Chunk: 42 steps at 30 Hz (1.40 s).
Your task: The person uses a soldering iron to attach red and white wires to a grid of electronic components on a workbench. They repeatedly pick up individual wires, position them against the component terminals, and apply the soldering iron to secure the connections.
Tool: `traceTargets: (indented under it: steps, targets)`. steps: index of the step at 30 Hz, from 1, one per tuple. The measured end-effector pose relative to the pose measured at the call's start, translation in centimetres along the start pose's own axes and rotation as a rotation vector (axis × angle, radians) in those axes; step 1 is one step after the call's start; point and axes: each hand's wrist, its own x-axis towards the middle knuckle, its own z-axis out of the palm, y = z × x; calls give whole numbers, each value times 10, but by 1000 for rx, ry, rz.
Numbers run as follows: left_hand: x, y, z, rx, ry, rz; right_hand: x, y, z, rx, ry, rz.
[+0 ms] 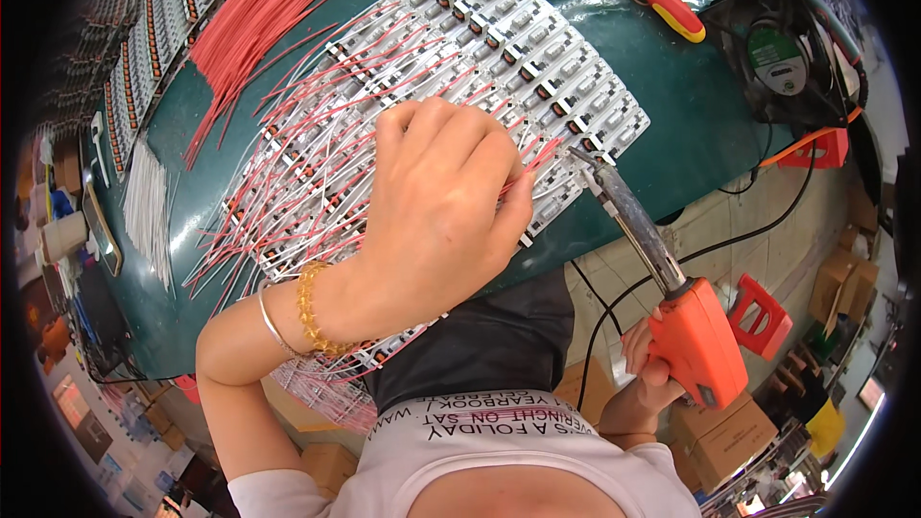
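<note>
My left hand (446, 182) is curled over the grey circuit boards (537, 48), thumb and fingertips pinched together on a thin red wire (549, 151). In my right hand (648, 364) is a soldering iron (705, 336) with an orange handle, its bent tip close to the boards just right of the pinched wire. The fingertips partly hide the wire; whether the iron's tip touches it I cannot tell. The boards lie side by side in a slanted panel. Many red and white wires trail from their left part and run under my left hand.
A bundle of red wires (259, 19) and a bunch of white wires (149, 211) lie on the green table (192, 192). More boards (158, 38) stand at the far left. A red-yellow screwdriver (672, 8) and a black fan (782, 58) sit far right. A black cable (748, 230) hangs beyond the table edge.
</note>
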Motion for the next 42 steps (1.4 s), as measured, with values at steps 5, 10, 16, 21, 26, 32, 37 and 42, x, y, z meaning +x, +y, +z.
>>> traceTargets:
  steps: [5,10,16,21,26,32,37,42]
  targets:
    - [0,1,1,-8,15,-1,12,-1,10,188,-63,-98]
    - [1,-1,3,-40,87,27,14,-5,8,240,-67,-65]
    - [8,8,-13,-183,133,108,9,-10,3,281,-35,-40]
    - [-1,10,5,-117,5,49,4,-5,-4,268,-79,-78]
    - [-3,9,13,-30,11,35,-17,6,-2,212,117,1]
    - [-3,10,11,-28,-3,42,-19,1,-6,166,50,149]
    - [-3,9,14,18,11,85,-22,4,-11,-168,66,45]
    - [-5,9,14,40,20,105,-16,-7,-5,-40,71,83]
